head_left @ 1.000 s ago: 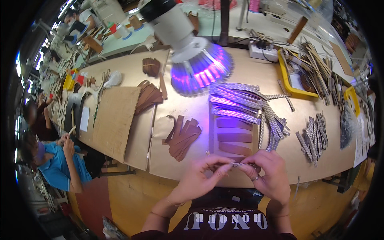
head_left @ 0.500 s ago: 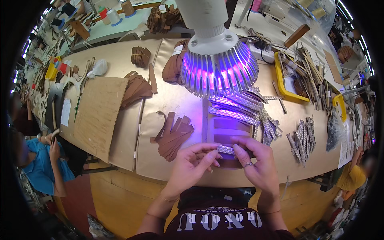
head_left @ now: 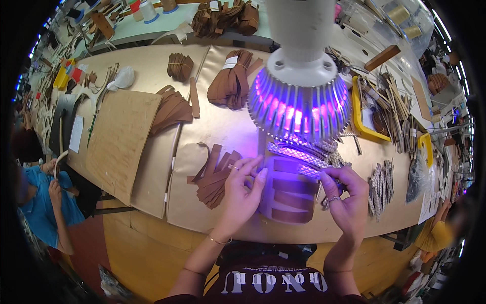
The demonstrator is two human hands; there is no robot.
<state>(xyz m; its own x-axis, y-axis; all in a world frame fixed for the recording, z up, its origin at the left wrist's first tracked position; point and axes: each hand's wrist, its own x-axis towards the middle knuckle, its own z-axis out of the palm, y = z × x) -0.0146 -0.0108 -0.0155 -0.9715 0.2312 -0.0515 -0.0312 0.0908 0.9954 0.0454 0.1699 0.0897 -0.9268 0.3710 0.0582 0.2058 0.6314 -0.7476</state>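
Observation:
My right hand [head_left: 347, 195] pinches the end of a braided strip [head_left: 308, 171] between thumb and fingers. The strip points left over a board [head_left: 265, 202] with several flat brown strips [head_left: 293, 201] lying across it. My left hand [head_left: 243, 190] is at the board's left edge, fingers bent and apart, with nothing seen in it. Close by, a fanned pile of brown leather-like strips [head_left: 217, 182] lies to its left. Just beyond the right hand, more braided strips [head_left: 298, 153] lie heaped, partly hidden by the lamp.
A finned lamp [head_left: 301, 109] glowing violet hangs over the work. Another braided bunch [head_left: 380, 187] lies right, near a yellow tray [head_left: 372, 133] of thin strips. Brown bundles [head_left: 230, 83] and a wooden board [head_left: 121, 147] lie left. A person in blue [head_left: 48, 202] sits far left.
My hands have moved apart; the left has let go of the braided strip. The right hand has moved right and slightly farther away with a strip. The brown strips on the board are now uncovered.

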